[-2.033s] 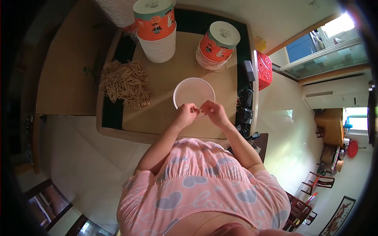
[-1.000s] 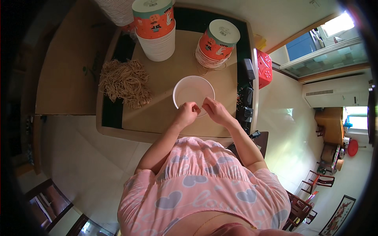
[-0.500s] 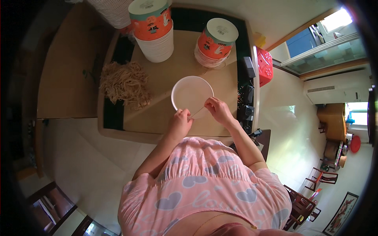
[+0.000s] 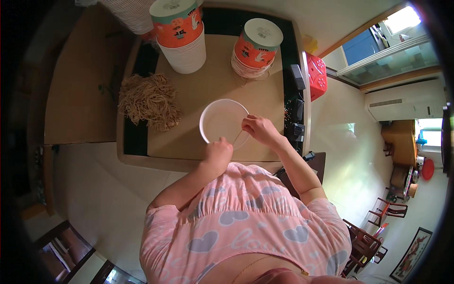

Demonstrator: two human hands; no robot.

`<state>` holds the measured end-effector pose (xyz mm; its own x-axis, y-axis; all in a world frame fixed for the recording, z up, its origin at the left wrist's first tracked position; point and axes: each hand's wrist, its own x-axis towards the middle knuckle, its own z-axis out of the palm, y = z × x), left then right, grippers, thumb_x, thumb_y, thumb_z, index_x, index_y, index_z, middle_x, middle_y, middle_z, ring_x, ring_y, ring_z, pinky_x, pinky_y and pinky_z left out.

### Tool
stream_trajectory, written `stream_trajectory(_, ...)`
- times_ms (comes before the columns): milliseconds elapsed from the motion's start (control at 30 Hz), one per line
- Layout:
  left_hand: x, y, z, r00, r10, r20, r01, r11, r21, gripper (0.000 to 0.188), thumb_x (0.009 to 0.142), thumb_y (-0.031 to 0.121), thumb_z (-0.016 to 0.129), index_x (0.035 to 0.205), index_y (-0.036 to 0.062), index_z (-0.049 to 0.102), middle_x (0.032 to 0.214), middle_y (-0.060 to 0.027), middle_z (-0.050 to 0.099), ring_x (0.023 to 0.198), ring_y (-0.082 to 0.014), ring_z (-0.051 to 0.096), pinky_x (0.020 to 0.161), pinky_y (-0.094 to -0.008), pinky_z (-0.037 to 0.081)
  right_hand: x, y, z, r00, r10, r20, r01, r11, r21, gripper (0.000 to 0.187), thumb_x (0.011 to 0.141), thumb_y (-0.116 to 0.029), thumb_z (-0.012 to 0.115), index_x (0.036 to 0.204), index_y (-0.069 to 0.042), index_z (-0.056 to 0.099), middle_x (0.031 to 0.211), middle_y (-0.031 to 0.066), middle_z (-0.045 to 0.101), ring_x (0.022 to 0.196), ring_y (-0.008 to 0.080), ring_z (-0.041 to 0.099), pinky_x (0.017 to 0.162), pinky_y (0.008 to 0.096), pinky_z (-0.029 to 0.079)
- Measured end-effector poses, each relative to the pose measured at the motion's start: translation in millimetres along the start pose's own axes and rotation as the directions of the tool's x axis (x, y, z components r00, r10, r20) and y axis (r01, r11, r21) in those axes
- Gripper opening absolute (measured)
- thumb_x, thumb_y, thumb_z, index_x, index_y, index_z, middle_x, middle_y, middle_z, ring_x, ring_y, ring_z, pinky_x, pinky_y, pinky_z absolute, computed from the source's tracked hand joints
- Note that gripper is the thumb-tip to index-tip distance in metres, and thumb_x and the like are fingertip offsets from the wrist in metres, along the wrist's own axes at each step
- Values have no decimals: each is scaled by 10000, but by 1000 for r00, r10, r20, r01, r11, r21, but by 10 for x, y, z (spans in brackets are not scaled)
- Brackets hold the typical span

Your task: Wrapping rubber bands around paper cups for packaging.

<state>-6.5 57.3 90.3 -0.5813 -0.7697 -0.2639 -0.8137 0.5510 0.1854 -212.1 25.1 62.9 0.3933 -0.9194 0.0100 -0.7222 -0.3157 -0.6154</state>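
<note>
A thin string [image 4: 238,136] is stretched between my two hands at the near right side of an upright white paper bucket [image 4: 202,124]. My left hand [image 4: 219,152] is closed around one end, its knuckles by the bucket's near rim. Pinching the other end, my right hand [image 4: 259,128] is at the rim's right side. The bucket's inside looks pale and plain; part of its near wall is hidden behind my left hand. To the left lies a loose, tangled heap of beige strings [image 4: 150,102].
Beyond the bucket, upside-down stacks of printed paper buckets [image 4: 182,52] stand on the cardboard-covered table [image 4: 182,142]. One shorter stack [image 4: 257,49] has string looped around its lower part. Black adapters [image 4: 296,111] line the table's right edge, near a red plastic stool [image 4: 316,78].
The white bucket has shifted slightly left and toward me. My left hand has come down nearer to my body, and my right hand has moved a little left; the string stays between them.
</note>
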Motion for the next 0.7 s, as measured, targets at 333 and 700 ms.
stream_trajectory(333, 179, 0, 242, 928, 361, -95, -363, 932, -8, 118, 763, 133, 584, 753, 57, 674, 879, -114, 604, 820, -254, 655, 644, -350, 531, -1, -60, -19, 996, -72, 51, 78, 990, -117, 66, 782, -138, 633, 806, -87, 600, 881, 36, 599, 894, 257, 564, 772, 379, 470)
stream_trajectory(700, 498, -216, 726, 992, -124, -21, 8, 230, -973, 67, 886, 46, 567, 859, 17, 621, 792, -65, 646, 700, -109, 606, 620, -287, 480, -167, -84, 142, 995, -81, -61, 81, 997, -2, 75, 748, -107, 681, 809, -94, 641, 1081, 68, 597, 1026, 292, 524, 874, 400, 449)
